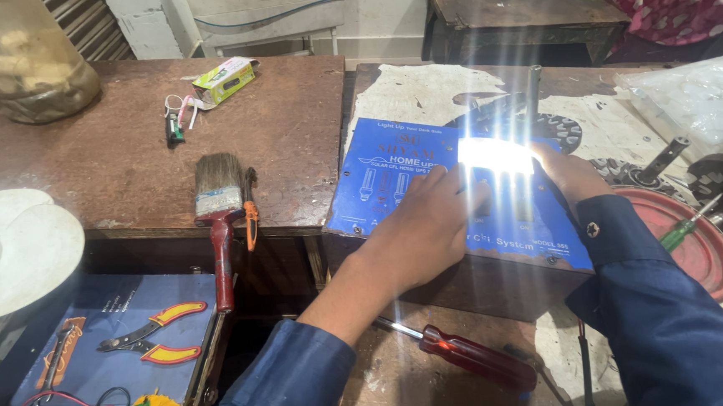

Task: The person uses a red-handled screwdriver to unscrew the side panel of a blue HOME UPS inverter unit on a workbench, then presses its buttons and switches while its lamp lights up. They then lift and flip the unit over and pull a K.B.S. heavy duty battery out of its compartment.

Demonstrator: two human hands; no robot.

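A blue metal panel (393,176) with white printing lies on the worn right table. On it a small flat lamp (494,155) shines so bright that its outline is washed out. My left hand (425,224) rests on the panel with its fingers at the lamp's left edge. At the lamp's right edge, my right hand (567,174) holds it from the far side. Both arms wear dark blue sleeves. How firmly each hand grips the lamp is hidden by the glare.
A red-handled screwdriver (471,357) lies near my left arm. A paintbrush (215,208) and a small orange tool (250,210) lie on the left table. Red-yellow pliers (154,333) sit in an open drawer. A red round plate (703,249) with a green screwdriver (687,226) is at right.
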